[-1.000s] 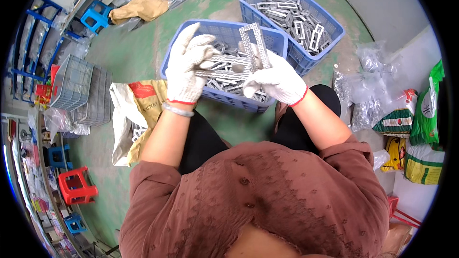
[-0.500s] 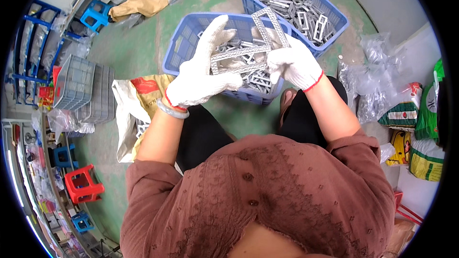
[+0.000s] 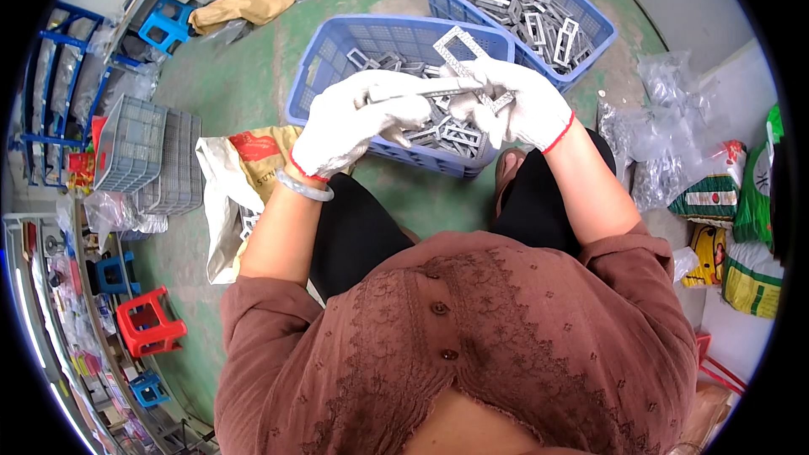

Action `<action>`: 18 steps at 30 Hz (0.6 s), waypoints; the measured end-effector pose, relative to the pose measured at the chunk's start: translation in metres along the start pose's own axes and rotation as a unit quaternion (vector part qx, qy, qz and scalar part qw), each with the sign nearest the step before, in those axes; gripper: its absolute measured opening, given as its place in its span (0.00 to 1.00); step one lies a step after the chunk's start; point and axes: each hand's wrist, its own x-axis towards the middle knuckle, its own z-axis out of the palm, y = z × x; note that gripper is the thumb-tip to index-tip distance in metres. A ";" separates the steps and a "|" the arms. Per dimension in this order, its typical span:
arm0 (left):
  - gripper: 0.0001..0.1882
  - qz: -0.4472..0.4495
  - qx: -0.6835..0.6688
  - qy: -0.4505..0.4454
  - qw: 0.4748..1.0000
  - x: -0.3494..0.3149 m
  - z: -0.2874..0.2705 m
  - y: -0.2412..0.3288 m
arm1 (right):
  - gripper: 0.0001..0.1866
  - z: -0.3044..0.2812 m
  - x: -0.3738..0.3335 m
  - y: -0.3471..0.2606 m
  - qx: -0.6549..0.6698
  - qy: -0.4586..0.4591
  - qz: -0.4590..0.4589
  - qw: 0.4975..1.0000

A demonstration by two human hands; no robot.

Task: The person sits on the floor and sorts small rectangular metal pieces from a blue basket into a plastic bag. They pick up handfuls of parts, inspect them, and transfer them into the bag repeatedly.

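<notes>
My left hand (image 3: 350, 122), in a white knitted glove, is closed on a grey rectangular metal frame (image 3: 430, 87), now seen nearly edge-on. A second open rectangular frame (image 3: 451, 45) is gripped in my gloved right hand (image 3: 529, 101) and tilts up to the left. The two frames cross or meet just in front of my right fingers; whether they touch I cannot tell. Both hands are above a blue plastic crate (image 3: 316, 63), in which several similar frames (image 3: 462, 136) lie loose. My right fingertips are partly hidden behind the frames.
Behind and to the right, another blue crate (image 3: 440, 2) holds a heap of such frames. A woven sack (image 3: 221, 173) lies by my left forearm, with stacked grey crates (image 3: 135, 147) beyond it. Clear plastic bags (image 3: 666, 135) and full sacks (image 3: 716, 185) lie at right. A red stool (image 3: 147, 324) stands left.
The left frame has turned from face-on to nearly edge-on, and my left fingers have closed around it. The right frame has tipped further left and lower, bringing both pieces closer together.
</notes>
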 end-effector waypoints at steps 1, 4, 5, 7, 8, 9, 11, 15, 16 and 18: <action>0.15 0.004 0.003 0.008 1.000 0.003 -0.005 -0.005 | 0.20 0.001 0.000 0.002 -0.003 -0.003 -0.007 1.000; 0.15 0.019 -0.023 0.022 0.999 0.002 -0.008 -0.012 | 0.26 -0.001 -0.001 -0.004 -0.011 -0.049 0.055 0.997; 0.15 0.021 -0.031 0.021 0.999 0.002 -0.008 -0.015 | 0.26 0.001 -0.003 -0.005 -0.021 -0.052 0.052 0.997; 0.15 0.022 -0.047 0.022 0.998 0.002 -0.009 -0.018 | 0.26 0.005 -0.005 -0.004 -0.039 -0.057 0.048 0.996; 0.15 0.020 -0.055 0.023 0.998 0.003 -0.010 -0.018 | 0.26 0.004 -0.005 -0.005 -0.036 -0.072 0.045 0.996; 0.16 0.018 -0.063 0.025 0.998 0.004 -0.010 -0.019 | 0.26 0.004 -0.005 -0.005 -0.032 -0.087 0.043 0.995; 0.16 0.053 -0.100 0.029 0.993 0.006 -0.007 -0.024 | 0.26 0.000 -0.004 -0.004 -0.032 -0.091 0.024 0.995; 0.20 0.074 -0.110 0.068 0.989 0.011 -0.006 -0.033 | 0.22 -0.005 -0.001 0.003 -0.053 -0.073 -0.041 0.995; 0.20 0.083 -0.104 0.071 0.988 0.013 -0.005 -0.035 | 0.21 -0.003 -0.002 0.004 -0.061 -0.076 -0.057 0.994; 0.21 0.101 -0.094 0.081 0.987 0.015 -0.005 -0.038 | 0.22 0.002 -0.003 0.005 -0.048 -0.100 -0.076 0.991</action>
